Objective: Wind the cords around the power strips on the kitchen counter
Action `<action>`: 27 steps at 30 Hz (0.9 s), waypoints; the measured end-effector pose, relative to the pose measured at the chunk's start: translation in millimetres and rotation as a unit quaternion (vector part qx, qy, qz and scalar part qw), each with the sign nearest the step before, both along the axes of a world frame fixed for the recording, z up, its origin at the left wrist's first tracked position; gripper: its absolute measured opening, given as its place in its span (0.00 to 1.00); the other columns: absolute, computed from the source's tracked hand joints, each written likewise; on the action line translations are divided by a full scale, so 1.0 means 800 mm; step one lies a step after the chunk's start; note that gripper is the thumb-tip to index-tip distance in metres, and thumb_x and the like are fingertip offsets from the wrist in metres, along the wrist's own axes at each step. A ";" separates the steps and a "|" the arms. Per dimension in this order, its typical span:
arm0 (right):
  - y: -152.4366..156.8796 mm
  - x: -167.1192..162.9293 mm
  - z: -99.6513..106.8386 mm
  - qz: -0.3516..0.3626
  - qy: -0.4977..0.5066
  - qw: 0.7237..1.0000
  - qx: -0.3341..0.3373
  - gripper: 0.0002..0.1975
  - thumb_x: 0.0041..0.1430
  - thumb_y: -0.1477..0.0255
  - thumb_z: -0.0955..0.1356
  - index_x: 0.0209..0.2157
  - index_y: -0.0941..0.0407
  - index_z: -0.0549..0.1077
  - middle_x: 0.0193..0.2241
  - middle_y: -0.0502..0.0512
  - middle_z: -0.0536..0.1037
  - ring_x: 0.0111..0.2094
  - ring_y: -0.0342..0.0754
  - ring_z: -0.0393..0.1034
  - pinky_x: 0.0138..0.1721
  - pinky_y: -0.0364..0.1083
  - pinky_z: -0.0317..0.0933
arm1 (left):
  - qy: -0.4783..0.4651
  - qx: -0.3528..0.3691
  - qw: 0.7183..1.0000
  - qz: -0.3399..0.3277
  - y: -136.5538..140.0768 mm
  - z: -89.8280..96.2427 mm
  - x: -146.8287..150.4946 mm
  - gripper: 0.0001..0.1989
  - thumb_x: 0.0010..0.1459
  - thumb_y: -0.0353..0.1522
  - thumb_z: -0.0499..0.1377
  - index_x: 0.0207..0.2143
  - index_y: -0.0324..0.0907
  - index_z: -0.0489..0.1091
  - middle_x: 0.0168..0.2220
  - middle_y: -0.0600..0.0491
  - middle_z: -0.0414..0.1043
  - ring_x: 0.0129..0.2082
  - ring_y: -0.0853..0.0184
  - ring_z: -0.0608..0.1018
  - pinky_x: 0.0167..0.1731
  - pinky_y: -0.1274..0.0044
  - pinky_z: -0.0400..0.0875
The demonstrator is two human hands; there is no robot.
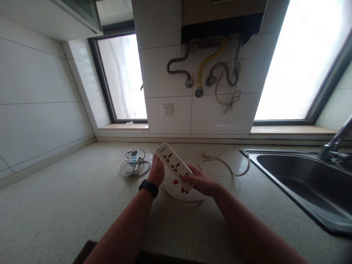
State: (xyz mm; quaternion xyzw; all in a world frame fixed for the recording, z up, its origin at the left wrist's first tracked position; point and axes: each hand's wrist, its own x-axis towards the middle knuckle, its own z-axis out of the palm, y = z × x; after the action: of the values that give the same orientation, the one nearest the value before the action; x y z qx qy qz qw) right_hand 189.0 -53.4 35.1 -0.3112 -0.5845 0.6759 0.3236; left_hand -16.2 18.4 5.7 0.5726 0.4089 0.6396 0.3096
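Above the countertop I hold a white power strip [174, 163], tilted, its socket face turned up toward me. My right hand [199, 180] grips its lower right end, thumb across the top. My left hand [157, 170], with a dark watch on the wrist, is at the upper left end; its fingers are mostly hidden behind the strip. The strip's white cord [187, 200] loops below it on the counter. Its plug [205, 154] lies to the right, near the back. Left of my hands rests a second power strip [134, 157] wrapped in its own coiled cable.
A steel sink [297, 172] with a faucet [335, 141] is set into the countertop [82, 205] at right. A wall socket [167, 109] is on the tiles ahead. Above it, hoses and a yellow pipe [202, 69] hang beneath a wall-mounted unit [222, 22]. Windows stand on both sides.
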 end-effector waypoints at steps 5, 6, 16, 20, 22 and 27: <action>0.012 -0.018 -0.010 -0.143 -0.005 0.986 0.085 0.33 0.49 0.59 0.73 0.53 0.58 0.64 0.44 0.60 0.78 0.30 0.38 0.72 0.32 0.38 0.69 | -0.119 -0.028 0.992 -0.018 -0.005 0.013 -0.005 0.24 0.66 0.46 0.52 0.57 0.43 0.64 0.48 0.44 0.70 0.43 0.63 0.74 0.37 0.74 0.69; 0.014 -0.021 -0.013 -0.170 -0.015 0.980 0.103 0.32 0.49 0.59 0.73 0.52 0.58 0.64 0.45 0.60 0.77 0.32 0.37 0.71 0.34 0.39 0.69 | -0.169 -0.048 0.980 -0.091 -0.008 0.017 -0.004 0.25 0.66 0.48 0.51 0.56 0.42 0.66 0.43 0.46 0.72 0.37 0.65 0.75 0.33 0.75 0.68; -0.002 -0.042 -0.027 -0.137 -0.248 0.929 0.240 0.27 0.54 0.57 0.70 0.53 0.51 0.66 0.47 0.55 0.76 0.44 0.43 0.69 0.46 0.43 0.62 | -0.434 -0.157 0.808 -0.366 -0.035 0.040 -0.009 0.43 0.56 0.64 0.49 0.57 0.41 0.70 0.49 0.42 0.75 0.47 0.53 0.78 0.48 0.63 0.70; -0.007 -0.040 -0.023 -0.115 -0.299 0.908 0.269 0.26 0.56 0.56 0.69 0.53 0.51 0.66 0.44 0.54 0.77 0.41 0.42 0.69 0.42 0.40 0.59 | -0.453 -0.152 0.772 -0.420 -0.037 0.040 -0.023 0.41 0.56 0.62 0.51 0.54 0.37 0.71 0.34 0.47 0.75 0.38 0.57 0.78 0.44 0.63 0.71; -0.007 -0.038 -0.022 -0.107 -0.311 0.905 0.271 0.27 0.55 0.56 0.69 0.54 0.50 0.66 0.44 0.54 0.77 0.41 0.42 0.70 0.41 0.40 0.58 | -0.445 -0.141 0.766 -0.442 -0.038 0.039 -0.024 0.39 0.58 0.59 0.53 0.53 0.35 0.71 0.32 0.49 0.73 0.35 0.59 0.77 0.43 0.63 0.71; -0.008 -0.034 -0.021 -0.082 -0.295 0.912 0.273 0.27 0.55 0.56 0.69 0.55 0.50 0.65 0.47 0.54 0.76 0.44 0.42 0.69 0.45 0.40 0.59 | -0.420 -0.084 0.763 -0.484 -0.043 0.039 -0.023 0.32 0.55 0.51 0.60 0.53 0.36 0.72 0.35 0.51 0.71 0.36 0.62 0.74 0.44 0.63 0.71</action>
State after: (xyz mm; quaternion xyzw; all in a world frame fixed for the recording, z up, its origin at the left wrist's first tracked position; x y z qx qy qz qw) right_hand 161.6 -59.4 18.3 -0.4429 -0.7874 0.3388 0.2626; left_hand -34.6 -16.1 36.8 0.3407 -0.0417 0.5440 0.7657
